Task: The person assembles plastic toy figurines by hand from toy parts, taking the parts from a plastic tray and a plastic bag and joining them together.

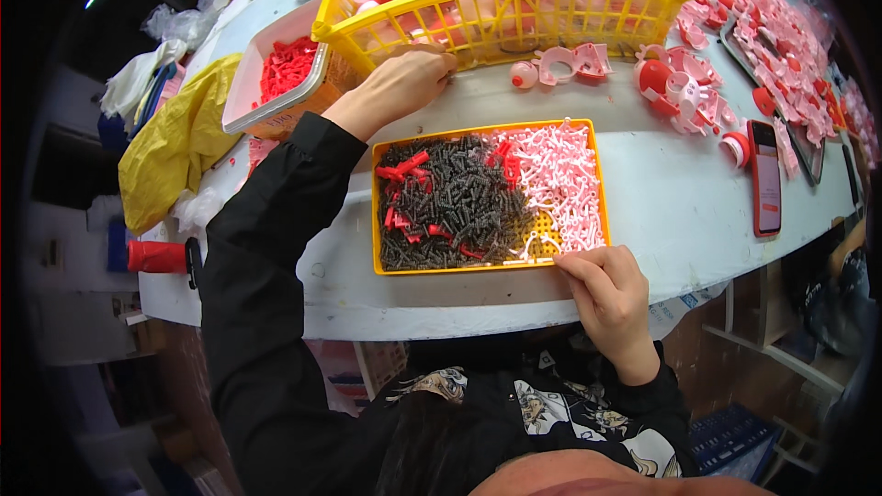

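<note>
My left hand [409, 83] is stretched forward against the lower front of a yellow plastic basket [514, 9]. Its fingers are curled, with the tips hidden, and what they hold I cannot make out. At the near right corner of a shallow yellow tray [487, 267], my right hand [608, 298] is closed, thumb and forefinger together at the rim; anything between them is too small to tell. Inside the tray lie many black springs [450, 202] on the left, a few red plastic pieces [404, 165] among them, and small pale pink pieces [560, 174] on the right.
Red and pink round parts fill the basket. A white tub [241, 96] of red pieces stands left of it. Loose pink parts [680, 92] lie at right, beside a phone [764, 179] in a red case. A yellow bag [175, 147] and a red roll [156, 257] are at far left.
</note>
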Demonstrator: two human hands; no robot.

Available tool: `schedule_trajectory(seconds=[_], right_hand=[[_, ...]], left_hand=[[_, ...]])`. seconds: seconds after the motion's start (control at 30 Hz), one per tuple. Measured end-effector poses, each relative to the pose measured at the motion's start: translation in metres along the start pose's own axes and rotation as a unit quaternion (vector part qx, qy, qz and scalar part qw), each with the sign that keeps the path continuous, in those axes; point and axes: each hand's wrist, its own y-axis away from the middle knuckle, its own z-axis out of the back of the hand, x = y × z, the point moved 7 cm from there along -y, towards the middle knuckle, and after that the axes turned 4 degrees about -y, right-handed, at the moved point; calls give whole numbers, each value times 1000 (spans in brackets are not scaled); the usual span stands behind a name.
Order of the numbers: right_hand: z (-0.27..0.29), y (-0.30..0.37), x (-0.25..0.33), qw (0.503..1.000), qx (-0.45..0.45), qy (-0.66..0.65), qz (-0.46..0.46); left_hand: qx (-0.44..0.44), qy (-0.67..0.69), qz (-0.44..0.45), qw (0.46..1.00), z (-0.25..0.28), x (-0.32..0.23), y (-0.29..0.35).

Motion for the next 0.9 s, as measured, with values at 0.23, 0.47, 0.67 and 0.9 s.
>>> schedule_trajectory(seconds=[0.23,0.47,0.67,0.9], right_hand=[[1,17,-1,998,-55,-5,-4],[-1,22,-2,996,-90,3,20],[-4,22,0,995,-97,5,16],[-3,19,4,993,-114,-5,16]], left_hand=[[-5,6,-25,1000,-1,-12,1],[-96,85,-36,991,61,-16,14],[-38,291,-10,956,90,-71,85],[-296,352,212,862,107,-39,235]])
